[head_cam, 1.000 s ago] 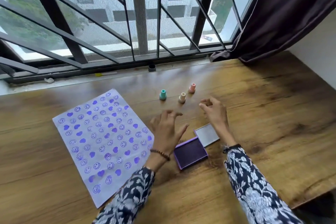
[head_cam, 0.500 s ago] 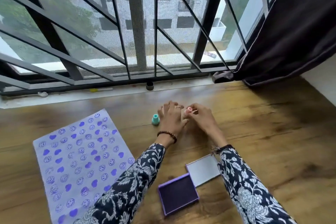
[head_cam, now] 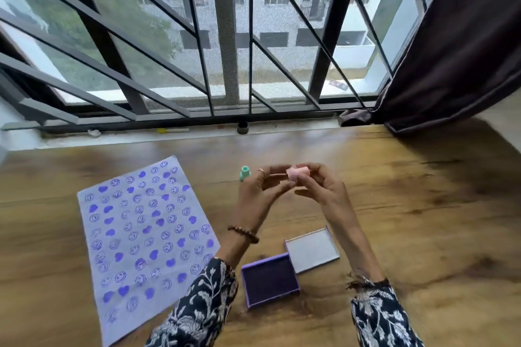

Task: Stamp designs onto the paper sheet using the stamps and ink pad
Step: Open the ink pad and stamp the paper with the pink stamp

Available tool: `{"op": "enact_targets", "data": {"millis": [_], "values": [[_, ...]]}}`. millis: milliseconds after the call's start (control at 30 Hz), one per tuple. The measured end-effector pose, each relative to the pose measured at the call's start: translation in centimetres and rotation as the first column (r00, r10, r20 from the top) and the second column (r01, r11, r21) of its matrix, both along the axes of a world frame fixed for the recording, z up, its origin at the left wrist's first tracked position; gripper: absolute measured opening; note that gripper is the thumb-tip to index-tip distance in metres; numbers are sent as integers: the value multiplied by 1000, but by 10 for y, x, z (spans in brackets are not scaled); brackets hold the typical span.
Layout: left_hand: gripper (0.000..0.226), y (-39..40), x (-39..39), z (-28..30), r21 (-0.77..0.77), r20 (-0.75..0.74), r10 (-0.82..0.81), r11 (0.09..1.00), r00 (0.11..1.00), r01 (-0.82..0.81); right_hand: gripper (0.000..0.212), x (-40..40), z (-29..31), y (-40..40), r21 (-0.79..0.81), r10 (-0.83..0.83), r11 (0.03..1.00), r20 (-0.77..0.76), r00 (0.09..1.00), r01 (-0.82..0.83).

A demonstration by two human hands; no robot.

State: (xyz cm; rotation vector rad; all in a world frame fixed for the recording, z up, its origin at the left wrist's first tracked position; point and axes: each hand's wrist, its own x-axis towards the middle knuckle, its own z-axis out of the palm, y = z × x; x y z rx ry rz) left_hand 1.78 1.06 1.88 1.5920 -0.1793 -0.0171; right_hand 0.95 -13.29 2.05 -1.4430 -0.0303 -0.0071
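Above the middle of the worktop, toward its far edge by the window, both hands are holding a small pink stamp (head_cam: 294,173) up off the wood. The left hand (head_cam: 258,191) is pinching one end with thumb and fingertips, and the right hand (head_cam: 321,189) is pinching the other, so the stamp is lying on its side with its long axis running left to right between them. A second, paler piece seems to be caught in the same grip, though blur makes it hard to tell what it is. Which end carries the stamping face cannot be made out.

A teal stamp (head_cam: 245,173) is standing upright on the worktop just beyond the left hand, apart from it.

The ink pad (head_cam: 270,280) is lying open, nearer the worktop's near edge, below and between the two wrists, with its lid (head_cam: 311,251) folded out flat on the right. The paper sheet (head_cam: 141,234) is lying toward the left edge, already crowded with purple hearts and smiley faces, so the stamping looks largely done.

The coming move likely turns on that sideways axis: the stamp is lying flat, while the pad sits straight below, toward the person. One hand would probably need to let go while the other tips the stamp upright, face down. The two hands seem about equally near the pad; the left is nearer the sheet.
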Motion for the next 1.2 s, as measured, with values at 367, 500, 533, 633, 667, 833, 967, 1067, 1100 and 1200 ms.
{"op": "enact_targets", "data": {"millis": [367, 500, 533, 633, 667, 833, 967, 1067, 1100, 1200], "values": [[46, 25, -80, -13, 14, 11, 147, 989, 989, -147, 32, -76, -12, 43, 392, -72, 878, -461, 884, 276], [39, 48, -96, -33, 179, -31, 218, 961, 975, -209, 35, -104, -17, 45, 620, 124, 723, -550, 826, 305], [36, 52, -99, -39, 248, -29, 218, 947, 976, -204, 33, -110, -17, 45, 645, 148, 697, -556, 818, 313], [28, 58, -96, -56, 476, -5, 152, 870, 988, -131, 25, -124, -21, 46, 668, 188, 663, -584, 790, 336], [26, 58, -92, -60, 560, 6, 113, 823, 994, -97, 25, -127, -23, 46, 661, 189, 668, -596, 781, 343], [23, 57, -80, -67, 751, 37, 18, 659, 999, -40, 23, -140, -33, 42, 650, 189, 672, -614, 766, 355], [33, 59, -88, -67, 729, 89, 51, 677, 995, -100, 15, -146, -38, 39, 661, 162, 674, -567, 808, 329], [45, 65, -105, -68, 724, 157, 39, 675, 987, -142, 12, -150, -44, 39, 529, 29, 787, -546, 838, 317], [53, 68, -112, -70, 743, 170, 6, 656, 985, -132, 13, -151, -46, 39, 422, -42, 856, -519, 854, 298], [79, 75, -131, -75, 832, 133, -85, 551, 987, -65, 11, -155, -50, 41, -109, -260, 965, -343, 903, 237]]}}
